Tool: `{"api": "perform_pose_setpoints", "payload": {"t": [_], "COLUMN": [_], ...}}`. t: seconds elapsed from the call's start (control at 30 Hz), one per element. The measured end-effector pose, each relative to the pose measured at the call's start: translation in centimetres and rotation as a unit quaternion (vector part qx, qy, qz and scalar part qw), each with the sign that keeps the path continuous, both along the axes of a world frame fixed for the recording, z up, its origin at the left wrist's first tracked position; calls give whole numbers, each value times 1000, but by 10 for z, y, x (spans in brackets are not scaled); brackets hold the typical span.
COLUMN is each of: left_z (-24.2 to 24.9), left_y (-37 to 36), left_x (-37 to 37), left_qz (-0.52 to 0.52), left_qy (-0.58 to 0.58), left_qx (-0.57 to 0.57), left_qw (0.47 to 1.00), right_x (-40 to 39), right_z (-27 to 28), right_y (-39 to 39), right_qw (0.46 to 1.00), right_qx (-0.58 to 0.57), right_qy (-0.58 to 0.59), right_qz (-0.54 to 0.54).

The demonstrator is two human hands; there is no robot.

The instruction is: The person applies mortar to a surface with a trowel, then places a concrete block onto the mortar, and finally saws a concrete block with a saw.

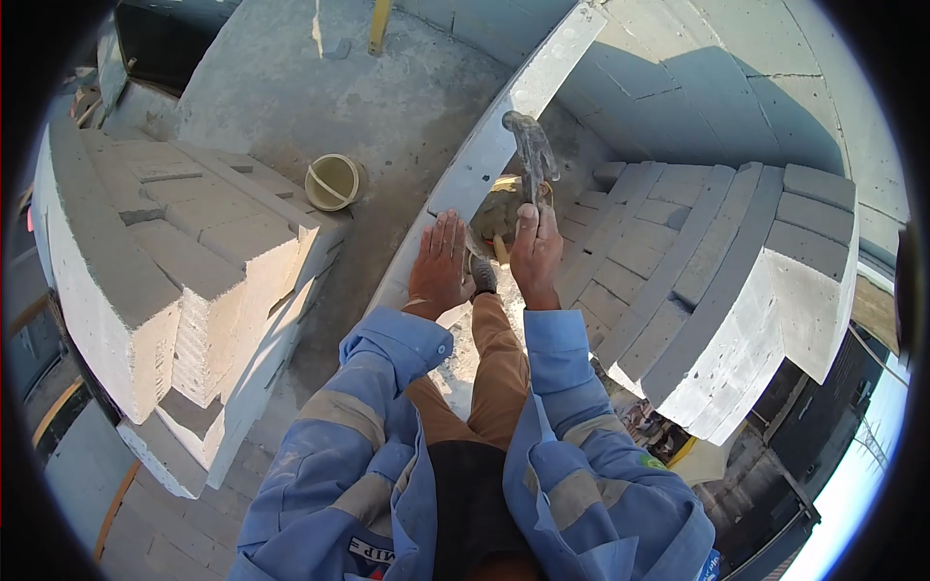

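Note:
My left hand (442,263) lies with its fingers stretched out against a low wall of pale blocks (484,160), which runs from beside my legs up to the top of the view. In my right hand (536,254) is a claw hammer (529,150), held upright close to the wall's right side. Its head is at the upper end, above my fingers, and the fist hides most of its handle. Below and between the hands my shoe (481,274) shows. A tool with a wooden handle (501,249) sits beside it, partly hidden by the right hand.
Stacked pale blocks (165,218) stand at the left, and another stack (678,257) at the right. A cream bucket (332,182) with a handle stands on the concrete floor (281,102). A taller block wall (697,92) rises behind. A yellow bar (379,27) is at the top.

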State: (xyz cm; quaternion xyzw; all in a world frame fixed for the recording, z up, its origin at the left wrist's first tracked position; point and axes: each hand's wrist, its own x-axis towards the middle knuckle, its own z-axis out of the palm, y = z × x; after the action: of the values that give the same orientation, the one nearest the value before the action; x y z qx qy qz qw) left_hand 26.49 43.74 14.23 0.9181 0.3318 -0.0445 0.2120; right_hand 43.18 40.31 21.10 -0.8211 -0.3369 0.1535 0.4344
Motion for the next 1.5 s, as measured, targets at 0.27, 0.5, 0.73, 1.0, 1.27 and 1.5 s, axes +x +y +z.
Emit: {"api": "perform_pose_setpoints", "payload": {"t": [0.27, 0.5, 0.73, 1.0, 1.27, 1.5], "left_z": [1, 5, 2, 19, -1, 14], "left_y": [-1, -5, -6, -95, -101, -103], "left_x": [0, -2, -15, -168, -196, -196], "left_qz": [-2, 11, 2, 12, -34, -38], "left_qy": [10, 10, -62, -8, -28, 23], "left_qx": [14, -8, 20, 43, 32, 17], "left_qw": [1000, 1000, 998, 999, 999, 999], "right_x": [74, 33, -78, -173, -190, -174], "right_z": [-29, -57, -46, -18, 52, -51], "right_y": [67, 18, -127, -226, -139, -101], "right_qw": [993, 998, 978, 977, 986, 989], "right_qx": [101, -29, -54, -157, 86, -132], "right_qy": [-7, 50, 197, 139, 143, -1], "right_qz": [-68, -18, -37, -29, -9, 69]}}
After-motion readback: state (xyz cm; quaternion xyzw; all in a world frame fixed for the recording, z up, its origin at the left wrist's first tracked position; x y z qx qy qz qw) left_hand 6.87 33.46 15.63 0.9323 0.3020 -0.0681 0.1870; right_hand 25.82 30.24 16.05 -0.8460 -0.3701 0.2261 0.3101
